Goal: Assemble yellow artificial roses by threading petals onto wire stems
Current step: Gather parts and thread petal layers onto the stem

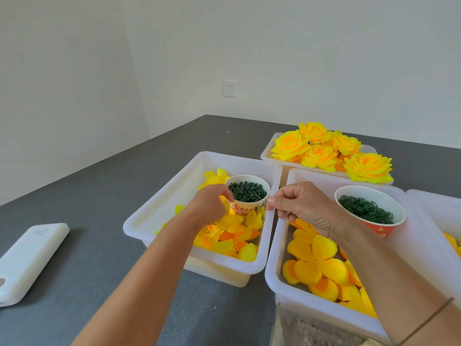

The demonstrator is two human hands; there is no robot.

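Note:
In the left white bin [159, 216], loose yellow petals [234, 236] surround a paper cup of dark green stem pieces [247, 192]. My left hand [209, 204] reaches into this bin and sits against the cup's left side. Its thumb points at the rim and its fingers are hidden behind the hand. My right hand [301, 206] hovers over the seam between the two bins with its fingers curled. Its fingertips are close to the cup's right wall, and nothing shows in them. The right bin [274, 258] holds larger yellow-orange petal layers [316, 260] and a red cup of green rings [366, 209].
Several finished yellow roses [324, 151] lie in a white tray [268, 153] behind the bins. A white power bank [30, 260] lies on the grey table [99, 196] at the left. Another bin [439, 208] is at the right edge, and a clear bag [311, 328] lies at the bottom.

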